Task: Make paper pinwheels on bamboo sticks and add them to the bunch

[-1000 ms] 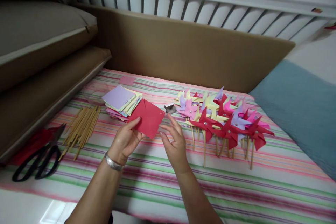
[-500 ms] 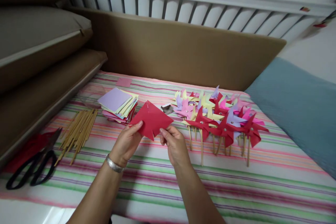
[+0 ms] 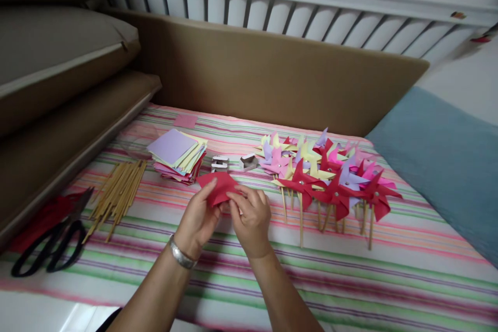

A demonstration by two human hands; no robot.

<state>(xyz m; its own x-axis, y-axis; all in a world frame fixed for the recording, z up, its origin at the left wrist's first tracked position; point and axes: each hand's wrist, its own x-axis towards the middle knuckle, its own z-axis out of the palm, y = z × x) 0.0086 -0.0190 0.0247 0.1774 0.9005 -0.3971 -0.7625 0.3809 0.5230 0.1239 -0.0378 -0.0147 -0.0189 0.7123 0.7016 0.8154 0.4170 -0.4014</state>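
A square of red paper (image 3: 218, 185) is held between my two hands above the striped cloth. My left hand (image 3: 198, 220) grips its left side, thumb on top and fingers underneath; a silver bracelet circles that wrist. At the right edge, the thumb and fingers of my right hand (image 3: 251, 215) pinch the paper and bend it inward. Just beyond the paper stand two small open boxes (image 3: 220, 163), (image 3: 248, 162). A stack of coloured paper squares (image 3: 173, 148), lilac on top, lies behind my left hand.
Several paper pinwheels (image 3: 336, 194) on sticks lie to the right. At left are a bundle of wooden sticks (image 3: 116, 194), black-handled scissors (image 3: 52, 249) and red paper (image 3: 42, 223). Brown cushions (image 3: 70, 98) rise at left, a brown panel (image 3: 272, 72) at the back, a blue cushion (image 3: 439, 161) at right.
Both hands have come closer together and slightly lower. The red paper, flat and spread before, is now turned and bent at the right. A second small box has come into view behind it.
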